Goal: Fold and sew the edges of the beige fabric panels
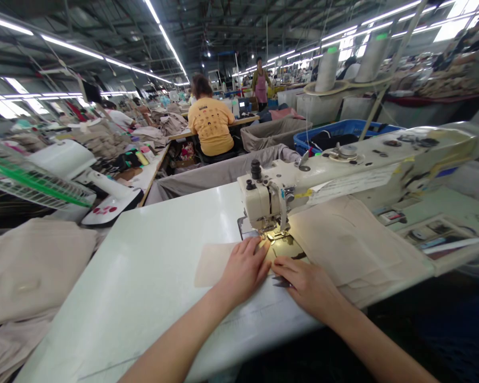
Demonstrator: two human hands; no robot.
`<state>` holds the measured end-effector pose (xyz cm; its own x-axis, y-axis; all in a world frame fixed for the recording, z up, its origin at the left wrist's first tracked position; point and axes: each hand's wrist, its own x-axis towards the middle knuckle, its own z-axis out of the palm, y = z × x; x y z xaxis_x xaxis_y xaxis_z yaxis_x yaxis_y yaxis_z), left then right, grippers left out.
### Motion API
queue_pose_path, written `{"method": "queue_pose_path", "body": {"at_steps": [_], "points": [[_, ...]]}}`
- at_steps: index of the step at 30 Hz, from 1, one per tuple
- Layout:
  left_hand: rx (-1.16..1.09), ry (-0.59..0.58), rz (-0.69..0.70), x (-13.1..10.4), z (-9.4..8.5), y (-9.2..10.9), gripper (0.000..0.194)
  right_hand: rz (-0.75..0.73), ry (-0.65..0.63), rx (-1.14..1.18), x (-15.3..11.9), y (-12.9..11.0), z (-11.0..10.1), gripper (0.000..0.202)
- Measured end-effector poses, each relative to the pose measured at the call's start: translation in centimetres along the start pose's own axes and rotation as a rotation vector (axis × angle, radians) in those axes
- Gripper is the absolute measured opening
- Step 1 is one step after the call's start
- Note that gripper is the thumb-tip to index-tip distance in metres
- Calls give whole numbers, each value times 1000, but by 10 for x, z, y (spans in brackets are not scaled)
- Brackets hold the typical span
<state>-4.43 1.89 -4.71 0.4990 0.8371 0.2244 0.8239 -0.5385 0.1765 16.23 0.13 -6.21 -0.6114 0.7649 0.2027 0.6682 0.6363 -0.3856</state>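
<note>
A small beige fabric piece (212,264) lies on the pale table at the sewing machine (263,205). My left hand (245,264) rests on its right part, fingers spread, fingertips close to the lit presser foot. Just right of it, my right hand (303,279) is closed, with thumb and index finger near the fabric's edge at the metal plate (289,247). Dark pointed blades (280,282), seemingly small scissors, stick out from under its curled fingers. A stack of larger beige panels (355,247) lies beneath the machine arm, right of that hand.
More beige fabric (35,266) is piled at the left, below a white fan (64,159). Behind the table stand a grey cloth-lined bin (207,173) and a blue crate (343,130). A person in a yellow shirt (211,125) sits ahead. A tray of small tools (439,234) is at right.
</note>
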Motion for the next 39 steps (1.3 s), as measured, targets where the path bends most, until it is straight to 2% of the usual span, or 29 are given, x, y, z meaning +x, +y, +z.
{"method": "queue_pose_path", "body": {"at_steps": [12,15,19,22,29,34,39], "points": [[17,-19,18,2,-1,-3,38,33,-74,4,8,-2,-8,42],[49,-21,54,-4,-2,1,38,28,-69,8,4,-2,-7,45],[43,-78,150,-16,-6,14,26,25,-40,-12,-5,-1,-1,54],[21,-93,201,-21,-7,18,25,32,-46,-22,-6,0,-1,55],[-20,-52,205,-6,-7,-1,28,63,-95,5,17,3,-12,41],[-11,-54,186,12,-12,-15,32,38,-73,46,37,8,-17,35],[-26,-4,186,23,-11,-28,31,76,-68,27,43,6,-19,34]]}}
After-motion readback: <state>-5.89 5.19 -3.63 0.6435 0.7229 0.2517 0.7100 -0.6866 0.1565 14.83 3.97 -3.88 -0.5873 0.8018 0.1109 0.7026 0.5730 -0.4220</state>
